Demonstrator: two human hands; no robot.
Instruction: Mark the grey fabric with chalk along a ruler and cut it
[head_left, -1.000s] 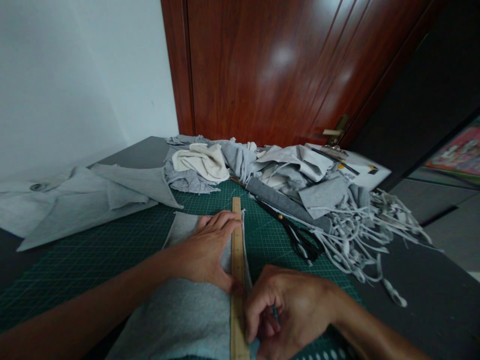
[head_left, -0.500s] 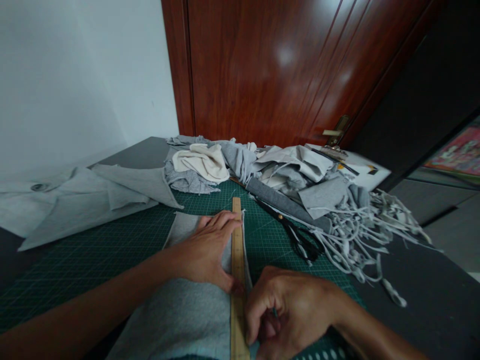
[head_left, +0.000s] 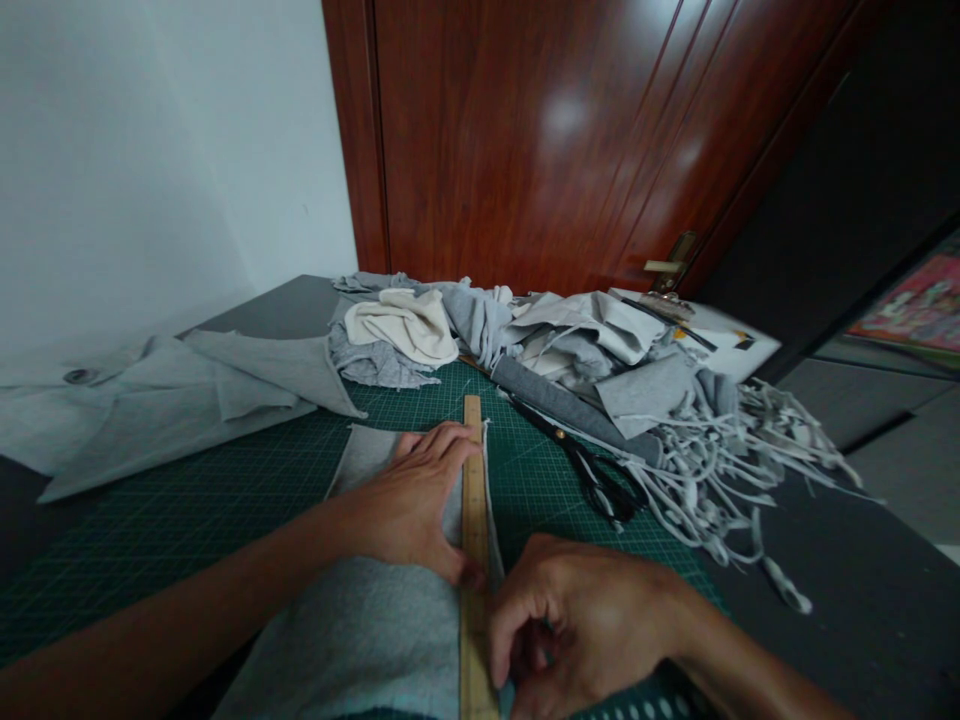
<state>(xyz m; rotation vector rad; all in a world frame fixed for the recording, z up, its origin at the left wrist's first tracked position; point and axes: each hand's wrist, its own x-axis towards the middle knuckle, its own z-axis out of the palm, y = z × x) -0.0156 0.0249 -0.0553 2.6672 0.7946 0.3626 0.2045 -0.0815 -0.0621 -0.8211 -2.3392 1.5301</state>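
My left hand lies with fingers spread over a wooden ruler and a piece of grey fabric, pressing both down. The ruler runs lengthwise along the fabric's right side, and a narrow strip of cloth shows beyond it. Close to the ruler's near right edge, my right hand is closed, its fingers curled and thumb and forefinger drawn together. What those fingers hold, if anything, is hidden. Under the fabric is a green cutting mat with grid lines.
Black-handled scissors rest on the mat to the right. Behind them spreads a heap of grey and white cloth with tangled fabric strips. A clipboard lies at the back right. More grey fabric covers the left side.
The curled fingers of my right hand have shifted very slightly beside the ruler. My left hand, the ruler and the fabric stay in place.
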